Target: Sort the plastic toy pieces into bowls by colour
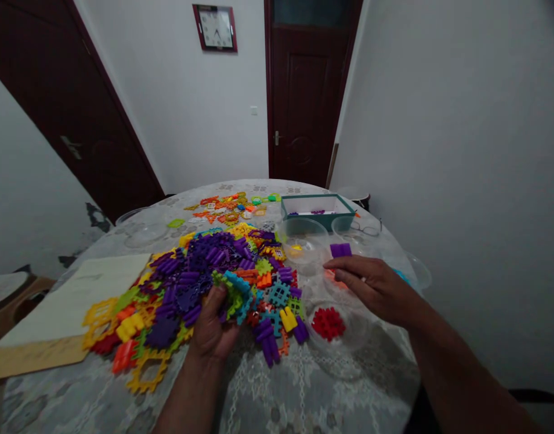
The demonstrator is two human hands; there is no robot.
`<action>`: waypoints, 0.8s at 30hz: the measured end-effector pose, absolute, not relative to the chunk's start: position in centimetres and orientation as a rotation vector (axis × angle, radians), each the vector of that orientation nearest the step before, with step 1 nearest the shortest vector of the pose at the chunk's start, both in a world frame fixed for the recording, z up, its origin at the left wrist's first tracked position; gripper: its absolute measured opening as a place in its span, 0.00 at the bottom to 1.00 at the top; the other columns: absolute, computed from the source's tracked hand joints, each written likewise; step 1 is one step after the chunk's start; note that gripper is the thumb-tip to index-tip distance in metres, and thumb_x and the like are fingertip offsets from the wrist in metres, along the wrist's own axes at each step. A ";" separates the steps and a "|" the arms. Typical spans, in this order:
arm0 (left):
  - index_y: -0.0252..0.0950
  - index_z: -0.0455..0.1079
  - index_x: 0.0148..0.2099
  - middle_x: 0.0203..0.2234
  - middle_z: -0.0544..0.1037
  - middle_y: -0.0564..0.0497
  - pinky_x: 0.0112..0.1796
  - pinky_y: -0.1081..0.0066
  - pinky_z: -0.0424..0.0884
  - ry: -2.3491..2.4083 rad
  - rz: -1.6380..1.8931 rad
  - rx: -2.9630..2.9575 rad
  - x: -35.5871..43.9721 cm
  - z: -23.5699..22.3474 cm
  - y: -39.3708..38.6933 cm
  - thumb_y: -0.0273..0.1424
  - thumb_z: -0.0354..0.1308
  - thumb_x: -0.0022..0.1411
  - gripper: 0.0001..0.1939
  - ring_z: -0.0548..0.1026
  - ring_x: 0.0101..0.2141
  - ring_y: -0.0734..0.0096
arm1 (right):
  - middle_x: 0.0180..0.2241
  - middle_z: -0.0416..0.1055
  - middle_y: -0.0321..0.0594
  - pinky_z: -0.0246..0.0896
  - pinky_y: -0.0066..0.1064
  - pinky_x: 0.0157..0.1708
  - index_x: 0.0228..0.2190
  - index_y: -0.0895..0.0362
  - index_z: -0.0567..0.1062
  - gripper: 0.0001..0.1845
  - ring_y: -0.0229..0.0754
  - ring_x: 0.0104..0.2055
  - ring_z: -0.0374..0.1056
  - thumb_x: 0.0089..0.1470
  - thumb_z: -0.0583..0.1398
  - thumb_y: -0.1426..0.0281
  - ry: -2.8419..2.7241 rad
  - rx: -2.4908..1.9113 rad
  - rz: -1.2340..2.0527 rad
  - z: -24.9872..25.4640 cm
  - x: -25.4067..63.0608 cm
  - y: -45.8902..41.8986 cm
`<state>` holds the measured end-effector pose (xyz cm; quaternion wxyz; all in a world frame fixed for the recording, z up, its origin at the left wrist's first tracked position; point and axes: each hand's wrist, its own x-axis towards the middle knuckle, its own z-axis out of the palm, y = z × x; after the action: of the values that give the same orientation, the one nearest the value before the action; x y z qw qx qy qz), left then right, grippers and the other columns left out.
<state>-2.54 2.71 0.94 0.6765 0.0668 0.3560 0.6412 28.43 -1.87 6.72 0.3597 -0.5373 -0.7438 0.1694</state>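
My left hand [216,328] is closed around a bunch of flat, notched plastic building pieces [235,295], green and blue, at the near edge of a mixed heap. Stretched over the clear bowls on the right is my right hand [371,283], fingers extended and thumb slightly apart. A purple ribbed block [340,249] shows just behind its fingers; whether they touch it I cannot tell. Partly hidden under this hand are orange pieces [331,278]. Nearer to me, a clear bowl [355,337] holds red notched pieces [328,323]. Purple blocks [213,253] cover much of the heap [186,295].
Another clear bowl [304,232] with a yellow piece stands before a green-edged box [319,205] holding purple bits. Glasses [369,229] lie at the right. Loose orange and yellow pieces [226,208] are spread farther back. A cardboard sheet [73,295] lies left on the patterned tablecloth [254,398].
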 end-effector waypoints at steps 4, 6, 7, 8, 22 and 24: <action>0.35 0.77 0.37 0.30 0.84 0.51 0.31 0.62 0.83 0.839 1.442 0.147 -2.7 0.7 2.9 0.19 0.55 0.67 0.11 0.83 0.27 0.64 | 0.46 0.81 0.42 0.70 0.42 0.48 0.51 0.47 0.81 0.18 0.50 0.46 0.77 0.67 0.56 0.61 -1.942 -1.427 0.294 4.4 28.2 -2.2; 0.36 0.78 0.40 0.31 0.85 0.50 0.32 0.62 0.84 0.834 1.435 0.151 -2.8 0.2 3.0 0.19 0.56 0.66 0.11 0.84 0.29 0.64 | 0.47 0.81 0.41 0.70 0.42 0.49 0.51 0.47 0.81 0.18 0.49 0.47 0.77 0.67 0.56 0.60 -1.954 -1.423 0.321 4.1 28.4 -2.5; 0.36 0.78 0.41 0.31 0.85 0.50 0.33 0.63 0.84 0.827 1.431 0.153 -2.8 0.0 3.0 0.20 0.57 0.66 0.10 0.84 0.30 0.64 | 0.48 0.81 0.40 0.70 0.42 0.50 0.51 0.46 0.81 0.18 0.49 0.48 0.77 0.67 0.56 0.60 -1.971 -1.417 0.348 4.3 28.6 -2.4; 0.37 0.78 0.43 0.31 0.85 0.50 0.33 0.63 0.84 0.818 1.423 0.153 -2.8 -0.3 3.1 0.20 0.57 0.65 0.11 0.84 0.30 0.63 | 0.48 0.81 0.40 0.69 0.42 0.50 0.51 0.46 0.81 0.18 0.49 0.48 0.77 0.67 0.56 0.60 -1.994 -1.409 0.382 4.7 28.9 -2.3; 0.35 0.77 0.47 0.36 0.85 0.46 0.35 0.63 0.83 0.623 1.363 0.326 -2.3 -2.1 2.6 0.25 0.68 0.60 0.12 0.84 0.33 0.61 | 0.30 0.81 0.43 0.62 0.34 0.33 0.36 0.62 0.85 0.12 0.39 0.24 0.67 0.52 0.63 0.71 -1.659 -1.719 0.352 11.1 32.3 16.8; 0.35 0.77 0.44 0.34 0.84 0.48 0.35 0.65 0.82 0.618 1.372 0.312 -2.2 -1.8 2.5 0.26 0.68 0.59 0.10 0.83 0.31 0.64 | 0.32 0.81 0.47 0.62 0.35 0.36 0.39 0.64 0.84 0.13 0.40 0.26 0.68 0.52 0.63 0.73 -1.618 -1.730 0.297 10.9 32.0 17.6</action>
<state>-2.17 2.48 -1.84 0.7192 0.1409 0.2795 0.6204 31.96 17.59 10.90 0.3682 -0.6738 -0.6301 0.1156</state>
